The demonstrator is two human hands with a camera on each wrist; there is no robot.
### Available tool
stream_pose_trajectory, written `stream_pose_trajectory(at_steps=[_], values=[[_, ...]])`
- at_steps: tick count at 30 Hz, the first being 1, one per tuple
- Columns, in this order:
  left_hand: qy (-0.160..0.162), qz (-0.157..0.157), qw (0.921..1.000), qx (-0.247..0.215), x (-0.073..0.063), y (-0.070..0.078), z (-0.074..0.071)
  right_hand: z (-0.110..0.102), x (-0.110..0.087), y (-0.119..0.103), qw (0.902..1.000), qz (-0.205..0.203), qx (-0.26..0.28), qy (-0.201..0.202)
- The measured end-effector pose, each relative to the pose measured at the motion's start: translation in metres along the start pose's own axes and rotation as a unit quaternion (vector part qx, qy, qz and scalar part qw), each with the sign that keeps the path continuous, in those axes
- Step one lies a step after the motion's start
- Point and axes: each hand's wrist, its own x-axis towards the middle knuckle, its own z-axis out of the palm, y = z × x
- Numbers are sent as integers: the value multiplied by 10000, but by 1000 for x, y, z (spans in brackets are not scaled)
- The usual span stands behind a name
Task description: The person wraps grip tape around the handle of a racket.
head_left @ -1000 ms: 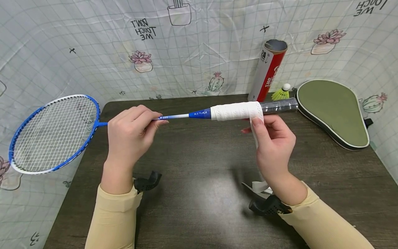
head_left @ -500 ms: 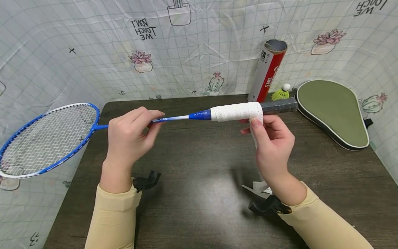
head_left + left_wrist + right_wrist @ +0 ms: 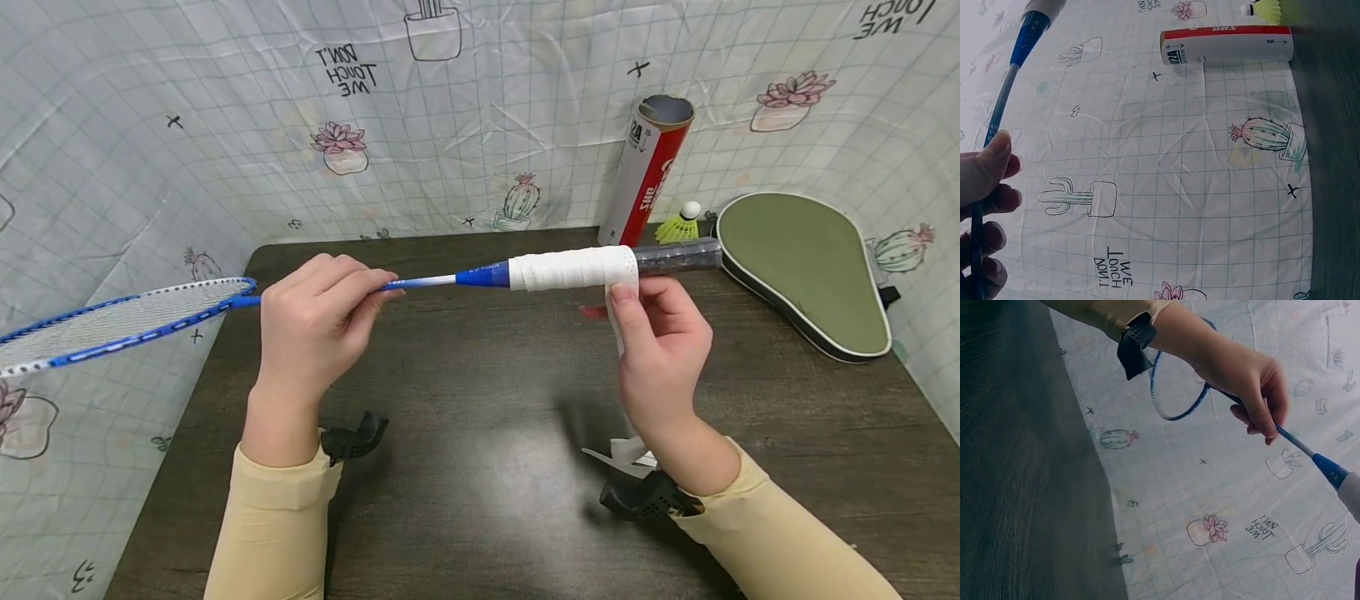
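A blue and white badminton racket point(image 3: 480, 275) is held level above the table, its strung head point(image 3: 142, 317) at the left seen nearly edge-on. My left hand point(image 3: 318, 333) grips the thin shaft; in the left wrist view the fingers curl round the shaft point(image 3: 1002, 103). White perforated grip tape point(image 3: 570, 268) is wound over the handle from the blue cone rightward. The dark handle end point(image 3: 678, 255) shows bare. My right hand point(image 3: 663, 358) pinches the tape's hanging strip between thumb and fingers, just under the handle. The strip's lower part passes behind my right wrist.
A red and white shuttlecock tube point(image 3: 647, 171) stands at the back, beside a yellow shuttlecock point(image 3: 678, 223). An olive paddle-shaped case point(image 3: 806, 267) lies at the right. The loose tape end point(image 3: 630, 454) hangs over the dark table point(image 3: 480, 500). Patterned cloth point(image 3: 450, 150) covers the walls.
The racket has turned about its shaft, its head going from a broad oval to a narrow edge-on shape. The tape's wound edge has shifted slightly right. Both hands stay nearly in place.
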Motion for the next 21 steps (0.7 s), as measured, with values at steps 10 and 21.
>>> stream_pose_trajectory(at_steps=[10,21], values=[[-118,-268,9996,59,-1,2,1,-1,0,0,9998,-164,96,-77],[-149,-61,9997,201,-3,0,2,-2,1,1,9999,-112,71,-69]])
